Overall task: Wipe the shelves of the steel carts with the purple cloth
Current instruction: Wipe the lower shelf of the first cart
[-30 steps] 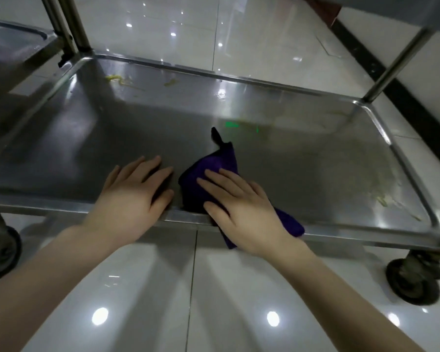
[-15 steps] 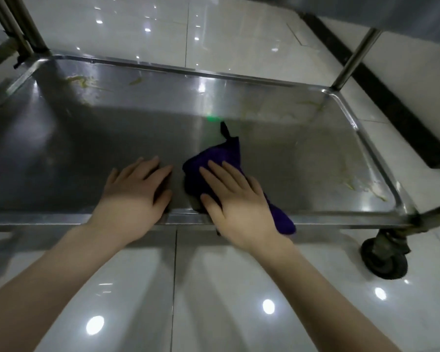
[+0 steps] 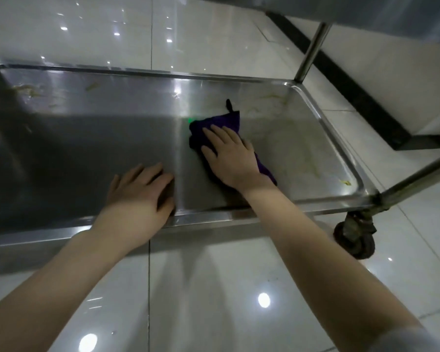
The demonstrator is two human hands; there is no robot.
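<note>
The purple cloth (image 3: 220, 122) lies bunched and dark on the steel cart's bottom shelf (image 3: 87, 148), right of the shelf's middle. 1 thin black loop sticks out from its far corner, and a tail trails back beside the wrist. The right hand (image 3: 230, 158) presses it flat, fingers straight and spread. The left hand (image 3: 137, 201) rests over the shelf's near rim, fingers extended, holding nothing. Yellowish smears (image 3: 28, 90) mark the shelf's far-left corner and right side.
</note>
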